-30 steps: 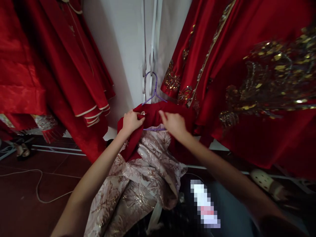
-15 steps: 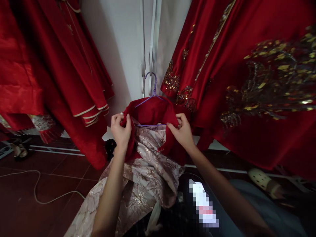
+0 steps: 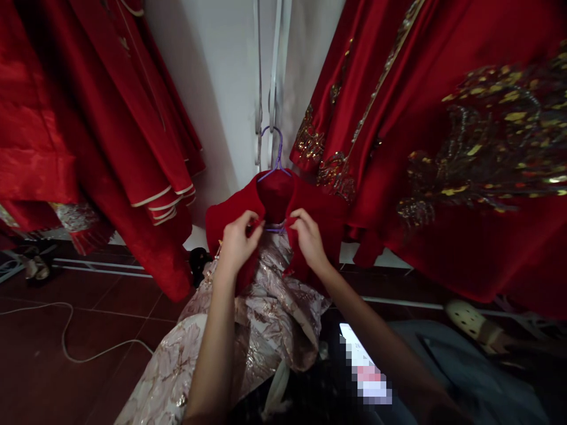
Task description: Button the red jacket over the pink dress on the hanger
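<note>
A small red jacket [image 3: 274, 200] hangs on a purple wire hanger [image 3: 277, 154] hooked on a white rail by the wall. My left hand [image 3: 238, 242] pinches the left front edge of the jacket near the collar. My right hand [image 3: 309, 239] pinches the right front edge, close to the left hand. Both hands are closed on the cloth. Under the jacket a pale pink and gold brocade garment [image 3: 248, 319] spills down toward me.
Red gowns hang at the left [image 3: 88, 130] and a gold-embroidered red gown [image 3: 443, 147] at the right. A white cable [image 3: 66, 342] lies on the dark red floor. A shoe [image 3: 472, 321] lies low at the right, sandals [image 3: 35, 268] far left.
My hands have drawn together from the jacket's outer edges to its front opening near the collar. The jacket now sits spread over the hanger's shoulders.
</note>
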`<action>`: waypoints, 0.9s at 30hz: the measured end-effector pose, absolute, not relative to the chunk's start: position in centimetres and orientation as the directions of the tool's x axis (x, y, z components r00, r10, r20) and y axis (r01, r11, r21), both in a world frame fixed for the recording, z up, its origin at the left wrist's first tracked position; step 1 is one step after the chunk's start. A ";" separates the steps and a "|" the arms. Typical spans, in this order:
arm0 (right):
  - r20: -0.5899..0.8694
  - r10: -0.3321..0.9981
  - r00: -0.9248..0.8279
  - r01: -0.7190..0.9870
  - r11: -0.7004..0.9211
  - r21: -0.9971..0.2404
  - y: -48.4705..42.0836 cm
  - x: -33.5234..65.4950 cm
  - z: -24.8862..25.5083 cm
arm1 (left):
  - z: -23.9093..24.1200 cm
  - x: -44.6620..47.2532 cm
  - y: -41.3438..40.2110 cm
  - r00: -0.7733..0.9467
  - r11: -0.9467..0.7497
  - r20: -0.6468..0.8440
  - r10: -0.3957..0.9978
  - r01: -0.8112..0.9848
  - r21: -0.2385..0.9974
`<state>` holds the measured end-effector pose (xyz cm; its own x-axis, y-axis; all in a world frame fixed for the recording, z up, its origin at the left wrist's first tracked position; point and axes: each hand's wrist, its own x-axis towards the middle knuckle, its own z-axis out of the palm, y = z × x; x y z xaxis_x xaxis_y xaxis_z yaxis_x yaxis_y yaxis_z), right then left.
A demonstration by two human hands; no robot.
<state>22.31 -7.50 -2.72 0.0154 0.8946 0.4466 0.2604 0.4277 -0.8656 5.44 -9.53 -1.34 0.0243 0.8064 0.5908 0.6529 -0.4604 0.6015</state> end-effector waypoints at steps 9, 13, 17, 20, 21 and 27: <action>0.452 0.874 -0.177 0.120 0.475 -0.872 -8.9 20.7 -4.5 | -5.6 7.5 -11.2 -0.110 -0.498 0.559 0.822 0.336 0.799; 0.484 0.857 -0.177 0.054 0.499 -0.865 -9.1 21.6 -5.6 | -6.4 7.7 -11.1 -0.165 -0.518 0.560 0.812 0.238 0.822; 0.535 0.831 -0.151 0.074 0.549 -0.833 -9.7 21.8 -5.6 | -6.7 7.8 -11.2 -0.179 -0.539 0.593 0.785 0.273 0.797; 0.589 0.795 -0.146 0.137 0.605 -0.784 -10.1 21.8 -5.2 | -6.6 7.7 -11.5 -0.119 -0.558 0.639 0.760 0.383 0.736; 0.605 0.784 -0.140 0.155 0.621 -0.768 -10.3 21.7 -5.1 | -6.5 7.6 -11.6 -0.095 -0.564 0.654 0.750 0.423 0.709; 0.655 0.747 -0.110 0.220 0.661 -0.717 -10.9 21.7 -4.3 | -5.8 7.3 -12.2 0.029 -0.603 0.705 0.709 0.543 0.585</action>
<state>21.70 -10.88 -4.35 -0.1104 0.7474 0.6551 0.2195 0.6612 -0.7174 7.35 -12.21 -5.81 0.0294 0.7091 0.7045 0.5425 -0.6033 0.5845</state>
